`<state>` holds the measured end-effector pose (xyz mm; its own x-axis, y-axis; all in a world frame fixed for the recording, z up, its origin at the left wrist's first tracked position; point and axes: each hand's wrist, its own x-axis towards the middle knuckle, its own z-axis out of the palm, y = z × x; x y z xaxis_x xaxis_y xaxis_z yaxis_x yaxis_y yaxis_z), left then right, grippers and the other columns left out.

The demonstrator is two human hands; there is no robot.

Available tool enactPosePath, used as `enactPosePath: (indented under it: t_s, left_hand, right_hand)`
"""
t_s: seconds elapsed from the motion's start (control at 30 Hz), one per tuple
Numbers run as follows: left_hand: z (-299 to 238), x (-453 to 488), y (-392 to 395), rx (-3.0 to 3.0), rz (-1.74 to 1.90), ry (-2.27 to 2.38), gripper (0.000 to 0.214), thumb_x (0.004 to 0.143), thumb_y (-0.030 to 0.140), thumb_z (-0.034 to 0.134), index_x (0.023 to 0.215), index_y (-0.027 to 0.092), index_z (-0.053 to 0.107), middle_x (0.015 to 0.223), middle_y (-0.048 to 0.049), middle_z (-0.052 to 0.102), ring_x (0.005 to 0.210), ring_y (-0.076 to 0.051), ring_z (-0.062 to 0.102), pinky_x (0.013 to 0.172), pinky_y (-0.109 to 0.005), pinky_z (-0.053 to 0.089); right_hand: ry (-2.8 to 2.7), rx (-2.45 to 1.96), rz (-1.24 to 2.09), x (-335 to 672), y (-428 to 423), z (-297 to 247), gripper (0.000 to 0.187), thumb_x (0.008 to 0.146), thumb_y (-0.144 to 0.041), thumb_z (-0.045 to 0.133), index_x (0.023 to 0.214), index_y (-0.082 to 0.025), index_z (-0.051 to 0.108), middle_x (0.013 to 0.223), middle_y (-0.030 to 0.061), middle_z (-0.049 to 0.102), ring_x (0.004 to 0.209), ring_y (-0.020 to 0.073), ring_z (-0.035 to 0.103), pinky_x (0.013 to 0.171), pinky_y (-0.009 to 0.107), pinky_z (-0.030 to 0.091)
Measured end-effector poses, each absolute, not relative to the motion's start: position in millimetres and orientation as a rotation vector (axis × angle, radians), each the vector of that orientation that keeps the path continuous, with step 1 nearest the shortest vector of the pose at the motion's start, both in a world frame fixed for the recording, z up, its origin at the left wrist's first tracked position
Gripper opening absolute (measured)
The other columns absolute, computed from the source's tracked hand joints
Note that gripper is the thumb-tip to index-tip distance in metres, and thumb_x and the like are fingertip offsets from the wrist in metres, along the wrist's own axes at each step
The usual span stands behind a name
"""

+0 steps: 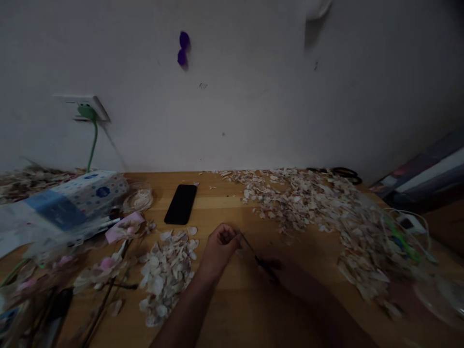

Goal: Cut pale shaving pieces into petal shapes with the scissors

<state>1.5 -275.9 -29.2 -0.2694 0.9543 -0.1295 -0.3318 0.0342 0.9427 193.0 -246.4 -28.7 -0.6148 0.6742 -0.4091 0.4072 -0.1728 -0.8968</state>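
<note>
In the middle of the wooden table, my left hand (224,244) is closed in a pinch, with thumb and fingertips pressed together. What it pinches is too small and dim to make out. Just to its right, my right hand (284,275) is wrapped round a slim tool with a dark handle (266,269). The tool's thin tip reaches up and left to the left fingertips. A pile of pale, dried petal-like pieces (168,270) lies left of my left forearm. A larger spread of similar pale scraps (311,198) covers the table to the right.
A black phone (181,204) lies behind my left hand. At the left are a tissue pack (83,193), a pink strip (125,227) and artificial flowers on dark stems (107,263). Black-handled scissors (346,173) rest by the wall; a white cable (427,232) lies right.
</note>
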Motion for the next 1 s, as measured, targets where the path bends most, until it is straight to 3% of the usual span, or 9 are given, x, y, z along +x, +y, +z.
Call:
enactPosePath:
  t_s: [0.2,0.33,0.5,0.67,0.73,0.8,0.9,1.0]
  left_hand:
    - [-33.8,2.4,-274.8,0.629,1.532,1.086,0.03,0.063,0.027,0.078,0.074,0.017,0.052,0.064,0.0051,0.058,0.056,-0.008,0.056,0.059,-0.021,0.044]
    - [-31.0,6.5,-276.7,0.578,1.482,1.082,0.033,0.06,0.025,0.08,0.075,0.016,0.053,0.065,0.0046,0.059,0.057,-0.008,0.056,0.06,-0.021,0.045]
    - [-27.7,16.3,-279.6,0.641,1.392,1.113,0.028,0.062,0.026,0.078,0.073,0.016,0.054,0.065,0.003,0.061,0.06,-0.009,0.056,0.061,-0.021,0.043]
    - [-30.9,-0.8,-279.0,0.975,1.317,1.359,0.016,0.071,0.029,0.066,0.077,0.018,0.055,0.07,0.0007,0.061,0.065,-0.013,0.057,0.064,-0.025,0.046]
    - [-33.7,-15.9,-279.4,1.294,1.23,1.647,0.014,0.08,0.029,0.056,0.089,0.018,0.059,0.082,-0.004,0.065,0.077,-0.017,0.06,0.072,-0.031,0.048]
    - [-38.3,-24.1,-281.1,1.652,1.041,1.871,0.026,0.086,0.029,0.049,0.107,0.018,0.06,0.107,-0.0104,0.065,0.102,-0.024,0.058,0.091,-0.041,0.044]
    - [-48.4,-6.8,-285.3,2.053,0.642,1.97,0.049,0.085,0.031,0.053,0.133,0.023,0.048,0.145,-0.0124,0.042,0.136,-0.033,0.031,0.109,-0.055,0.024]
    - [-58.5,40.6,-287.9,2.253,0.428,1.767,0.069,0.08,0.042,0.06,0.142,0.025,0.036,0.153,-0.0125,0.029,0.141,-0.037,0.018,0.111,-0.058,0.016]
  right_hand:
    - [-1.51,-1.246,1.804,184.8,-242.1,-50.6,0.033,0.074,-0.045,0.062,0.057,-0.017,0.057,0.054,-0.0031,0.051,0.051,0.0095,0.044,0.051,0.022,0.032]
    - [-1.345,-1.324,1.639,174.4,-244.0,-53.9,0.039,0.069,-0.057,0.065,0.076,-0.02,0.064,0.066,-0.0012,0.061,0.053,0.0117,0.051,0.049,0.023,0.038]
    - [-1.266,-1.304,1.458,164.0,-254.3,-42.8,0.041,0.06,-0.049,0.075,0.089,-0.02,0.069,0.084,0.0059,0.072,0.077,0.0226,0.065,0.067,0.032,0.051]
    - [-1.238,-1.246,1.318,163.4,-256.6,-38.6,0.034,0.067,-0.044,0.072,0.089,-0.019,0.069,0.085,0.0062,0.072,0.078,0.0216,0.064,0.07,0.033,0.052]
    - [-1.14,-1.215,1.191,168.5,-250.3,-38.4,0.032,0.072,-0.044,0.068,0.091,-0.018,0.067,0.087,0.0059,0.07,0.075,0.0188,0.062,0.069,0.032,0.051]
    - [-1.024,-1.182,1.07,175.2,-240.7,-36.2,0.029,0.077,-0.043,0.064,0.092,-0.018,0.064,0.089,0.0047,0.068,0.074,0.016,0.061,0.069,0.03,0.049]
    - [-0.885,-1.109,0.943,185.7,-228.8,-28.4,0.026,0.08,-0.041,0.062,0.092,-0.018,0.061,0.086,0.0027,0.066,0.071,0.0138,0.059,0.068,0.028,0.047]
    - [-0.799,-1.073,0.843,196.1,-232.8,-18.4,0.025,0.081,-0.041,0.064,0.091,-0.019,0.06,0.078,0.0004,0.063,0.067,0.013,0.057,0.062,0.027,0.045]
